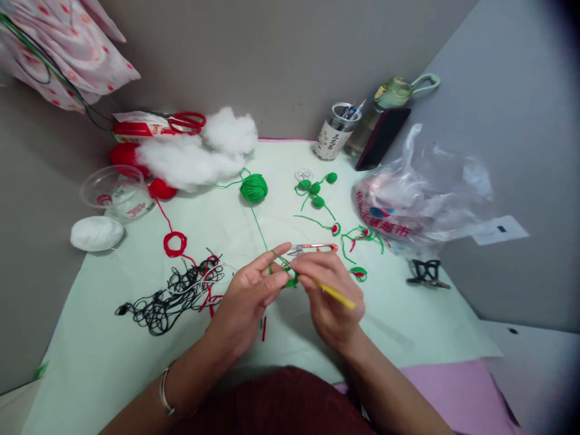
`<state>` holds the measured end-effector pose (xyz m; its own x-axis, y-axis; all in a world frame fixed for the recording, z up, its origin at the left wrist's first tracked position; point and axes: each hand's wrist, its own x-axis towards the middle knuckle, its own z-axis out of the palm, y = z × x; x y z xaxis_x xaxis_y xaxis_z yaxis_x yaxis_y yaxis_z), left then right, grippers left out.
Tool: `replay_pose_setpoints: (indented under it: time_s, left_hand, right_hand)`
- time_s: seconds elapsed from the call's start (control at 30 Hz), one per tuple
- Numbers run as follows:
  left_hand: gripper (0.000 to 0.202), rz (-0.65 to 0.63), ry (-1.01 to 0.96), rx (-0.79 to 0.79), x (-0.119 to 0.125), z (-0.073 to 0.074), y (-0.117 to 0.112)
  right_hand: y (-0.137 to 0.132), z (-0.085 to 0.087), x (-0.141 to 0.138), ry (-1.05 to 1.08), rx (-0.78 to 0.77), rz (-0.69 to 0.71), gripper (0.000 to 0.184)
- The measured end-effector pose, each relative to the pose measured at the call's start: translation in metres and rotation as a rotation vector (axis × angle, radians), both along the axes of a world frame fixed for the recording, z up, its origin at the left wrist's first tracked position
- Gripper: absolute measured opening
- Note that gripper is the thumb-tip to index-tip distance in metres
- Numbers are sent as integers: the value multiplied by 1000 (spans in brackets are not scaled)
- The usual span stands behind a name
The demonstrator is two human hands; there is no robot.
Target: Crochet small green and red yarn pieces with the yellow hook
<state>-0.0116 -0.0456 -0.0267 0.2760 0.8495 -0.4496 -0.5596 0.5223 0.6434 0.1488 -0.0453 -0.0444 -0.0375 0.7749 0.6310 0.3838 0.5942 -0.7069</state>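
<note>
My left hand [252,284] pinches a small green crochet piece [291,279], and green yarn passes over its raised index finger. In my right hand [334,296] is a crochet hook with a yellow handle [338,294]; its tip meets the green piece, partly hidden by fingers. From the left hand a strand runs up to a green yarn ball [254,188]. Just behind the hands lie thread snips with orange handles [319,248]. Several small green balls [315,188] and red-and-green crocheted pieces [359,273] rest to the right.
Tangled black yarn [158,311], a red yarn loop [174,244] and a white yarn ball [96,234] lie left. White stuffing [190,160] and red scissors [186,122] sit behind. A pen can [335,133], bottle [394,93], plastic bag [421,187] and black claw clip [426,273] stand right.
</note>
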Motion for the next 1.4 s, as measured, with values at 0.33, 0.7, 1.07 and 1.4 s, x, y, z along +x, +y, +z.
replay_pose_setpoints:
  time_s: [0.33, 0.7, 1.07, 1.4]
  left_hand:
    - [35, -22, 88, 120, -4, -3, 2]
    - [15, -25, 240, 213, -4, -12, 1]
    - [16, 30, 163, 160, -1, -4, 6]
    - [17, 27, 184, 139, -3, -6, 6]
  right_hand:
    - [10, 8, 4, 594, -456, 249, 17]
    - [9, 5, 3, 618, -496, 269, 15]
    - [6, 2, 2, 572, -426, 163, 17]
    - [3, 9, 3, 316, -232, 135, 18]
